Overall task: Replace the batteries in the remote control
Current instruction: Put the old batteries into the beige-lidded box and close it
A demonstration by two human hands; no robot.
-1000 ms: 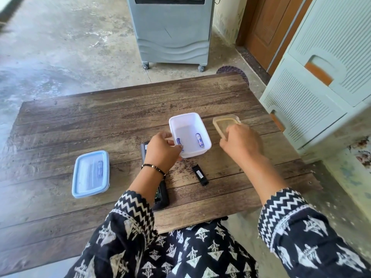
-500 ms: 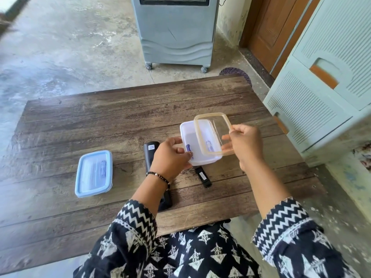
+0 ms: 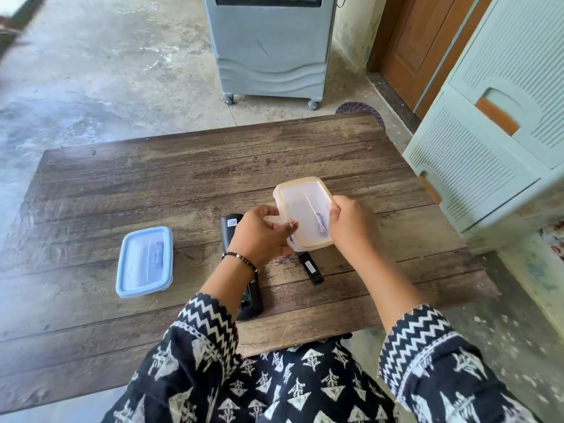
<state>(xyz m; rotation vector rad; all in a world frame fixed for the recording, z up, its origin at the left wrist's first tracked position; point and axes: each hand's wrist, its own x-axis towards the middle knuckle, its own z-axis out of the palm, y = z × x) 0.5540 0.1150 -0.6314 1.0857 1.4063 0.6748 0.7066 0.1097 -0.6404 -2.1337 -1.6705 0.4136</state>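
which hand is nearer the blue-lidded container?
Left. The left hand is at the near-left edge of the tan-lidded container, with the remote between it and the blue-lidded container. The right hand is on the tan-lidded container's far side.

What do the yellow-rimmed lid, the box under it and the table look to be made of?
Yellow-rimmed lid: translucent plastic, likely; the batteries show dimly through it, and its rim is yellowish. White box beneath: opaque-to-milky plastic, smooth, as far as its visible edge tells. Table: weathered brown wood planks by the grain and seams, matte; a wood-look laminate cannot be ruled out.
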